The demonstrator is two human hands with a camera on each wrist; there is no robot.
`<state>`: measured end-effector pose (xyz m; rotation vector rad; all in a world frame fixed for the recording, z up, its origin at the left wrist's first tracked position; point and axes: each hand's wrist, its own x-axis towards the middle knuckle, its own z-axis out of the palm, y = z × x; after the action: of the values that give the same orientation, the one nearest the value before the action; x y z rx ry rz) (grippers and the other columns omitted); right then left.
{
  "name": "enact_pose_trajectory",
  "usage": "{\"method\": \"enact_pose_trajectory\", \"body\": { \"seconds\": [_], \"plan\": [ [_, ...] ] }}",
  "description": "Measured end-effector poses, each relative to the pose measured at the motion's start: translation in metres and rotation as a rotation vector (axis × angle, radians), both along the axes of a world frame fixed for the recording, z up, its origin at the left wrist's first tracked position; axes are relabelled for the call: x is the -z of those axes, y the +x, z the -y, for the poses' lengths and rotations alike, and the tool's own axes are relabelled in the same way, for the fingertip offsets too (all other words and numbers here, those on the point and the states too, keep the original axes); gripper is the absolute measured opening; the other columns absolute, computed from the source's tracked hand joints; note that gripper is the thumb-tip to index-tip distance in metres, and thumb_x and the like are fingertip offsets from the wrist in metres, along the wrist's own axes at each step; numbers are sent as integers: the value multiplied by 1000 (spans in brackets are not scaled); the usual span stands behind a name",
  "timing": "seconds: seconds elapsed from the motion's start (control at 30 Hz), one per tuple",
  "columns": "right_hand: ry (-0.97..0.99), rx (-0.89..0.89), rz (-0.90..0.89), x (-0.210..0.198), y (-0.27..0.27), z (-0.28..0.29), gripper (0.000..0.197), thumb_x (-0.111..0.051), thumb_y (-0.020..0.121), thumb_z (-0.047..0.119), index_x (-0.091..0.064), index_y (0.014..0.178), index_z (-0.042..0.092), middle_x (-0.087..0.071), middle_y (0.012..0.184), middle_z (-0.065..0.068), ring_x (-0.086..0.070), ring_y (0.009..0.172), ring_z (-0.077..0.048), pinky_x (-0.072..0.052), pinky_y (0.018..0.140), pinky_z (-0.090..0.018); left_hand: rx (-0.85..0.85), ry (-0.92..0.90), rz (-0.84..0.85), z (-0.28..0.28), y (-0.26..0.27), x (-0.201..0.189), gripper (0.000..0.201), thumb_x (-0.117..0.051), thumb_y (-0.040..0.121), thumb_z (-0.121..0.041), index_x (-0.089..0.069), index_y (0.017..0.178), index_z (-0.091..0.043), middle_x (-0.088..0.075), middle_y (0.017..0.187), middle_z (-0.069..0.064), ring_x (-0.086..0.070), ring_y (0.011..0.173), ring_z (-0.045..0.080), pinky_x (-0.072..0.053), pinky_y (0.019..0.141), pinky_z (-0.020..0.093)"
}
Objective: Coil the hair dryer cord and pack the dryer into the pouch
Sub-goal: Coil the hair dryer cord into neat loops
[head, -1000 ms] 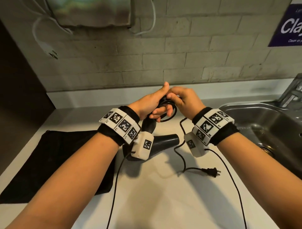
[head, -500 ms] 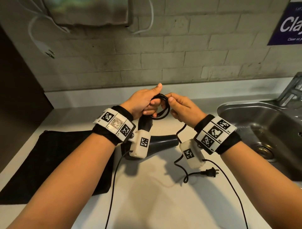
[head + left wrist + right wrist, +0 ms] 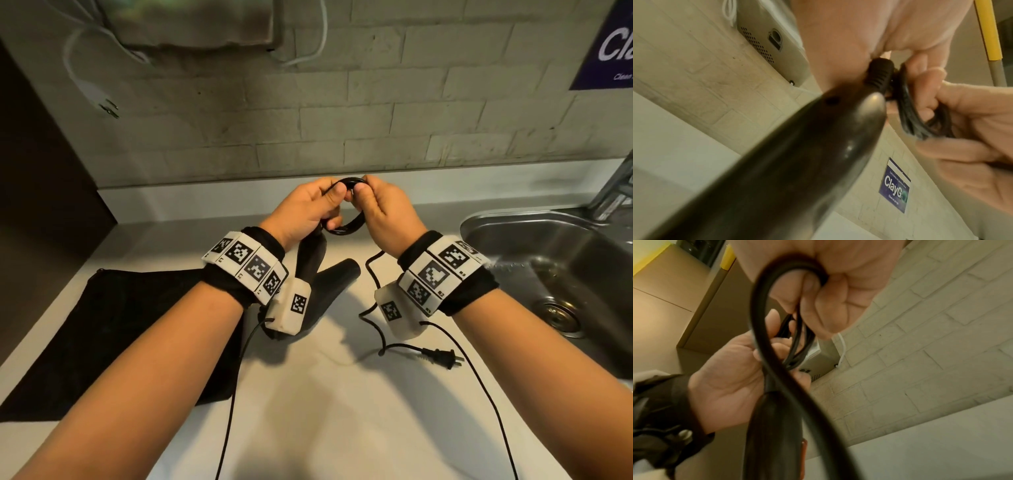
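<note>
The black hair dryer (image 3: pixel 329 287) hangs over the counter from its handle (image 3: pixel 797 146), nozzle pointing right. My left hand (image 3: pixel 308 209) grips the handle's top end together with the small coil of black cord (image 3: pixel 346 224). My right hand (image 3: pixel 380 205) pinches the top of the same coil (image 3: pixel 793 280) and feeds the loose cord (image 3: pixel 371 274) round it. The loose cord trails down to the plug (image 3: pixel 442 356) lying on the counter. The black pouch (image 3: pixel 113 329) lies flat on the counter to the left, partly under my left forearm.
A steel sink (image 3: pixel 555 274) with a drain is sunk in the counter at the right, its tap (image 3: pixel 613 192) at the far edge. A brick wall runs behind, with a white box (image 3: pixel 772 40) and a blue sign (image 3: pixel 606 44) on it.
Both hands have risen and moved toward the wall with the coil. The loose cord got shorter and its plug slid a little nearer the dryer.
</note>
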<state>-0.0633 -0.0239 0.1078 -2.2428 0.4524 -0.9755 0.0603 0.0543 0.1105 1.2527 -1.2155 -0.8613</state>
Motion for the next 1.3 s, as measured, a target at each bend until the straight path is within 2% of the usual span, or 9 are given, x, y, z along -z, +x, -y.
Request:
{"method": "enact_pose_trajectory", "body": {
  "seconds": [0.17, 0.37, 0.67, 0.77, 0.83, 0.93, 1.03, 1.2, 1.3],
  "plan": [
    [28, 8, 30, 0, 3, 1, 27, -33, 97, 16, -46, 74, 18, -45, 62, 1, -42, 57, -12, -35, 53, -14, -56, -8, 17, -2, -7, 1, 33, -28, 99, -25, -50, 76, -16, -42, 43, -11, -49, 45, 6, -44, 56, 15],
    [39, -13, 71, 4, 5, -3, 25, -31, 93, 22, -47, 78, 11, -48, 66, -8, -44, 61, -18, -34, 52, -15, -70, -9, -96, -3, -17, -5, 46, -21, 99, -34, -45, 68, -11, -30, 35, -11, -29, 33, 4, -31, 39, 14],
    [40, -18, 1, 1, 1, -3, 23, -37, 96, 16, -50, 78, 11, -46, 62, 8, -47, 52, 1, -37, 53, -11, -196, -48, -120, 1, -18, -4, 43, -31, 99, -28, -42, 60, -12, -30, 33, -13, -23, 30, 1, -23, 34, 13],
    [53, -50, -54, 0, -7, -2, 22, -37, 96, 21, -55, 95, 8, -59, 77, -2, -52, 63, -4, -43, 61, -23, -213, -59, -112, 0, -18, -3, 42, -32, 98, -28, -42, 60, -12, -31, 34, -12, -25, 31, 1, -23, 34, 13],
    [56, -52, -64, 0, -12, -3, 31, -36, 95, 26, -54, 110, 5, -57, 81, 5, -50, 68, -13, -42, 62, -14, -222, -67, -110, 1, -17, -2, 42, -32, 98, -28, -42, 61, -12, -31, 34, -12, -24, 31, 1, -23, 35, 13],
    [55, 5, -45, 2, -22, -4, 48, -31, 88, 34, -50, 120, 4, -54, 95, 8, -51, 84, -8, -38, 69, -3, -239, -67, -109, 2, -17, -3, 41, -32, 98, -29, -42, 62, -13, -30, 34, -12, -24, 31, 1, -22, 35, 13],
    [92, 83, -21, 8, -39, -1, 44, -31, 89, 32, -51, 117, 5, -53, 99, 2, -51, 92, -12, -41, 77, -16, -243, -68, -113, 2, -17, -3, 40, -32, 99, -29, -41, 62, -14, -30, 35, -12, -24, 32, 1, -22, 35, 13],
    [81, 145, -431, 30, -75, 3, 19, -47, 92, 17, -57, 106, 11, -56, 96, 1, -48, 68, -2, -35, 60, -11, -236, -67, -116, 3, -23, -2, 41, -33, 98, -28, -41, 62, -13, -30, 35, -13, -23, 32, 1, -21, 35, 13],
    [101, 88, -863, 57, -88, 0, 21, -56, 87, 26, -60, 103, 14, -61, 106, -4, -52, 79, -9, -40, 72, -19, -232, -65, -106, 5, -27, -1, 41, -33, 98, -28, -42, 61, -13, -29, 36, -13, -22, 33, 1, -21, 35, 13]
  ]
}}
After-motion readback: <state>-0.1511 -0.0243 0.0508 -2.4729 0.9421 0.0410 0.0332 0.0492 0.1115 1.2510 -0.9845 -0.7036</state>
